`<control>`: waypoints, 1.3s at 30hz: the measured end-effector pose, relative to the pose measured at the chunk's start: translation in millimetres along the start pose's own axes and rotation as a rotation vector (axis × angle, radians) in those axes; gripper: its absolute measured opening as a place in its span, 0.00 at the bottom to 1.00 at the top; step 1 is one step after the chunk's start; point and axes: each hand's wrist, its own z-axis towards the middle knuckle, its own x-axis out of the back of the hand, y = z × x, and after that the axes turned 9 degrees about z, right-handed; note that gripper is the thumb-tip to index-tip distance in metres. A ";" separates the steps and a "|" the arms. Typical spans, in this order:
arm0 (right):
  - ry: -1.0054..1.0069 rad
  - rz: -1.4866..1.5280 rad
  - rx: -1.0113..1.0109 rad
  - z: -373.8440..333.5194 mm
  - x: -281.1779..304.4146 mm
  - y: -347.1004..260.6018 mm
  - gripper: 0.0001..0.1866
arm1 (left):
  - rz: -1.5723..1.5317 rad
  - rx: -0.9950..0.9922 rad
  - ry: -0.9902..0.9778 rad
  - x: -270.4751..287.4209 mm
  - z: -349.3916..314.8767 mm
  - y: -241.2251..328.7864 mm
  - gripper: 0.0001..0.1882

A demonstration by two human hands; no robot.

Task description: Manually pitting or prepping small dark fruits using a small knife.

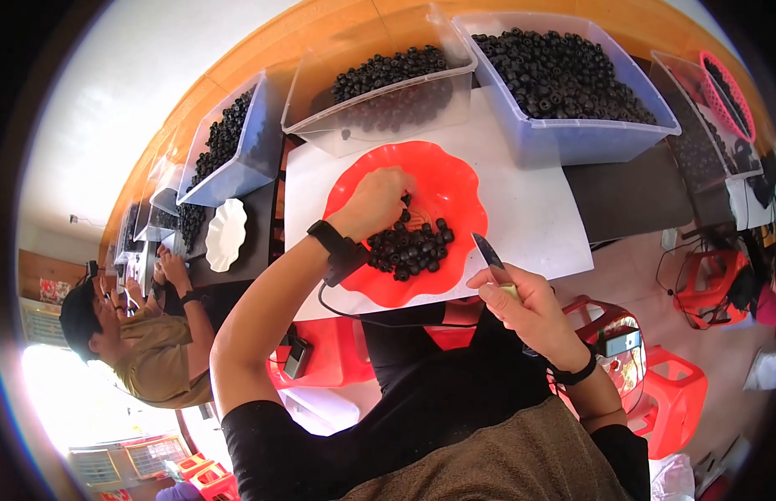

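While the left hand (378, 201) curls over a scalloped red bowl (454, 190), its fingertips meet a dark piece (406, 200); whether they pinch it cannot be told. Just beside that hand, toward the wearer, a heap of small black pieces (411, 250) lies in the bowl. The right hand (523, 306), closed around the pale handle of a knife (489, 254), points the blade away from the wearer. Beyond both hands, a bluish bin (563, 142) brims with similar black pieces.
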 end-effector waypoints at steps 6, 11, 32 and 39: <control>-0.009 -0.109 0.018 4.2 3.3 5.5 0.11 | -0.012 0.087 -0.007 7.1 -2.9 1.9 0.10; 0.013 -0.182 0.094 8.9 -5.5 5.6 0.13 | -0.629 0.297 -0.016 35.2 -31.6 9.0 0.12; 0.097 -0.968 0.659 18.2 -66.1 10.9 0.19 | -2.089 0.374 0.320 -3.1 -146.3 92.2 0.13; 0.081 -1.001 0.634 16.5 -67.4 7.6 0.18 | -2.196 0.381 0.338 -7.1 -152.2 94.1 0.11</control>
